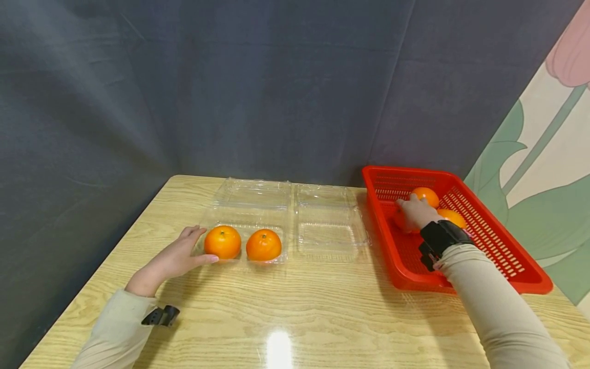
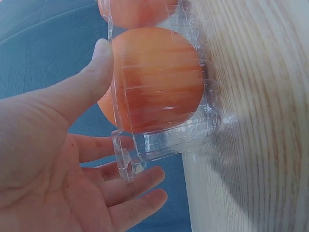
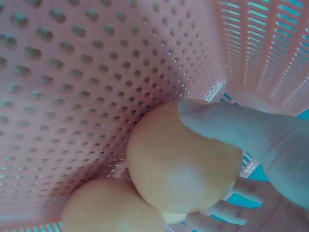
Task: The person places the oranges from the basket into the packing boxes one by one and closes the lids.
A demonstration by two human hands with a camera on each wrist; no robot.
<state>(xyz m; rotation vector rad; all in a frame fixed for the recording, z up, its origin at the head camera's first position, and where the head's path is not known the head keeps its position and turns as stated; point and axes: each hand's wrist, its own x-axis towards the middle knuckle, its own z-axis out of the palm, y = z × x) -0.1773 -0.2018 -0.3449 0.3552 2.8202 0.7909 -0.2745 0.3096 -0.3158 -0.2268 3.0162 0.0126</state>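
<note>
Two oranges (image 1: 223, 242) sit side by side in the front half of an open clear plastic clamshell box (image 1: 251, 195). My left hand (image 1: 177, 259) is at that box's left end, thumb at its rim and fingers loosely extended round the corner; the left wrist view shows the thumb (image 2: 99, 67) beside the nearer orange (image 2: 159, 79). Inside a red basket (image 1: 396, 271), my right hand (image 1: 417, 212) grips an orange (image 3: 178, 159), its thumb on top and fingers curled at the side. Another orange (image 3: 111, 208) touches the gripped one.
A second open clear box (image 1: 329, 233), with nothing in it, lies between the filled box and the basket. More oranges (image 1: 426, 196) are in the basket near my right hand. A dark curtain (image 1: 276, 92) hangs behind the wooden table (image 1: 230, 318).
</note>
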